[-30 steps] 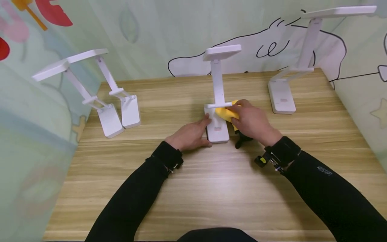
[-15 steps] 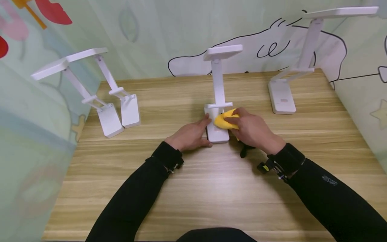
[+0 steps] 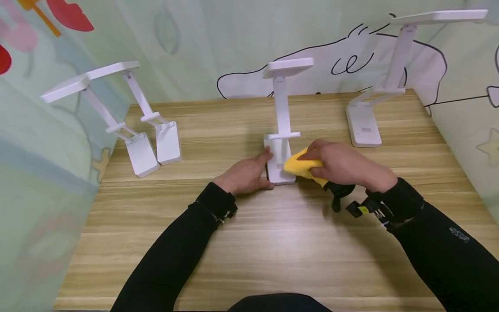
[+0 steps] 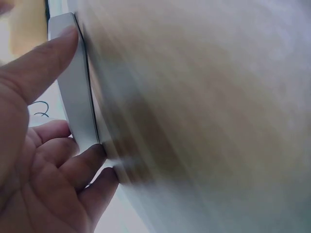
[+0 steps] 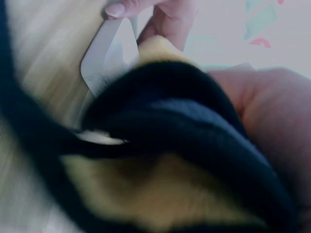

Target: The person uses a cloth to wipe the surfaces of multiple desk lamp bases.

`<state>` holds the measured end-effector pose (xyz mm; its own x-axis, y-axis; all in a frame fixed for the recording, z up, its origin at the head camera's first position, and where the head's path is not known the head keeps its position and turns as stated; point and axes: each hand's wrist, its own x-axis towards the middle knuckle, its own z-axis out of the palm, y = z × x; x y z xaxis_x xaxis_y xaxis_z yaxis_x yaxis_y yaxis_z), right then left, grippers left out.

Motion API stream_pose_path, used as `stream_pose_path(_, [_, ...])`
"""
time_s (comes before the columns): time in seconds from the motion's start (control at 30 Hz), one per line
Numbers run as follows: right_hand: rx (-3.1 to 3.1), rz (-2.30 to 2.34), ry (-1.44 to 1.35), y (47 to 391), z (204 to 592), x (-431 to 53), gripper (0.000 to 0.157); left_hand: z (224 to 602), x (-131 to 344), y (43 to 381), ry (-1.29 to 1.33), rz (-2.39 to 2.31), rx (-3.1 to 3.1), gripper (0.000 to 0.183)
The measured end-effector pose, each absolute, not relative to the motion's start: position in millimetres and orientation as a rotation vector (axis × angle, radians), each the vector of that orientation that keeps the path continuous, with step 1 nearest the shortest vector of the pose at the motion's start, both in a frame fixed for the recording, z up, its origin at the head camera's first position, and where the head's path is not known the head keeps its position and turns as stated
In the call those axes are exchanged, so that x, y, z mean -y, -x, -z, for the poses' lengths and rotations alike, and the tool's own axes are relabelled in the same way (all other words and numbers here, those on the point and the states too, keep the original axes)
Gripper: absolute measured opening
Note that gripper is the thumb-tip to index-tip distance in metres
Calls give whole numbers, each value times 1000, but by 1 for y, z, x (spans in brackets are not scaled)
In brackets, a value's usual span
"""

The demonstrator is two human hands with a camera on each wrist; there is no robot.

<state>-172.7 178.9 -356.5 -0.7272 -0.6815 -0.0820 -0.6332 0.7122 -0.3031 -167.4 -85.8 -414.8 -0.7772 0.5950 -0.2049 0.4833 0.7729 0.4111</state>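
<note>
A white desk lamp (image 3: 282,104) stands unfolded in the middle of the table, its head raised on a hinged arm. My left hand (image 3: 249,173) grips the left side of its base (image 3: 276,175). In the left wrist view, the thumb lies at one end of the base (image 4: 77,92) and the fingertips sit along its lower edge. My right hand (image 3: 341,164) pinches a bunched yellow cloth (image 3: 302,164) at the base's right front edge. A black piece (image 3: 339,193) hangs below that hand. In the right wrist view, a blurred black band (image 5: 165,131) covers much of the cloth.
Two more white lamps (image 3: 142,156) (image 3: 168,143) stand close together at the left. Another white lamp (image 3: 363,125) stands at the back right. A wall with cartoon drawings (image 3: 195,52) borders the wooden table (image 3: 249,260) behind and at the sides.
The right hand has drawn the yellow cloth from under the lamp's hinge forward along the base, then right to its front edge. The left hand and the lamps have stayed in place.
</note>
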Motion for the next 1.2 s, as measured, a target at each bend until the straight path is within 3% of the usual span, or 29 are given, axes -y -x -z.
stream_pose_path(0.23, [-3105, 312, 984, 181, 388, -151, 45, 416, 86, 168, -835, -511, -2638, 90])
stream_pose_path(0.53, [-3113, 191, 1290, 160, 404, -139, 43, 413, 84, 168, -793, -502, -2633, 94])
stream_pose_path(0.87, [-2782, 336, 1580, 147, 398, -167, 47, 414, 85, 168, -804, -490, -2632, 90])
stream_pose_path(1.2, [-2931, 315, 1175, 162, 385, -206, 38, 411, 83, 166, -794, -494, -2628, 93])
